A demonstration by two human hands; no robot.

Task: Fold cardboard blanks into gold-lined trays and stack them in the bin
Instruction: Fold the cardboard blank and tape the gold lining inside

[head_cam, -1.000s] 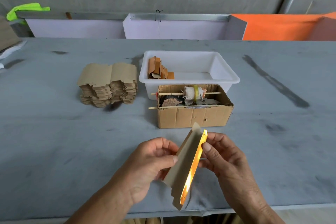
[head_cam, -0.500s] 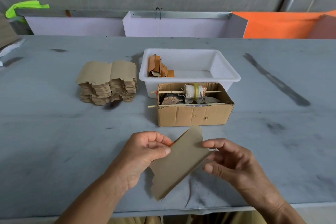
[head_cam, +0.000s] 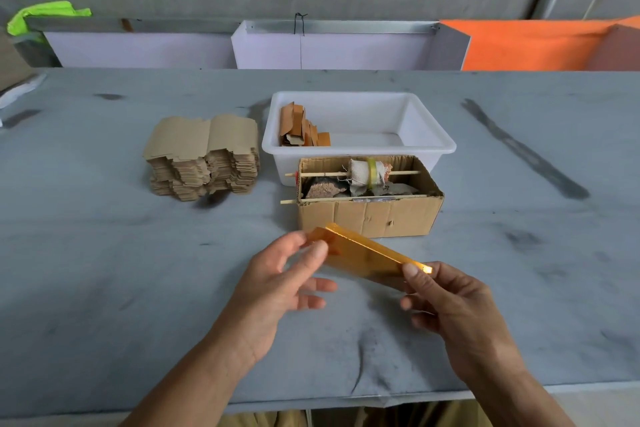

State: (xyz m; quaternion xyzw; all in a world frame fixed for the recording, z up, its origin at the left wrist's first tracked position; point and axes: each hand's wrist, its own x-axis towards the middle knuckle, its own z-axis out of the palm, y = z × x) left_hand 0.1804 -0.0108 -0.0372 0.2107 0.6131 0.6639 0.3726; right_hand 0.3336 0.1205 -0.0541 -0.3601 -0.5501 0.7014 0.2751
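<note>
One scuffed grey table (head_cam: 104, 270)

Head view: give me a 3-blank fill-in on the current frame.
1. Both hands hold a blank whose ____-coloured lining faces the camera.
2. Finished trays stand at the ____ end of the white bin.
3. The stack of flat blanks lies to the ____ of the bin.

Missing: gold; left; left

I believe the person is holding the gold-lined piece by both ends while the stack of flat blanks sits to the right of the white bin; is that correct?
Nearly. In the head view the stack of flat blanks sits to the left of the white bin, not the right. The left hand and right hand do hold the gold-lined piece by both ends.
</note>
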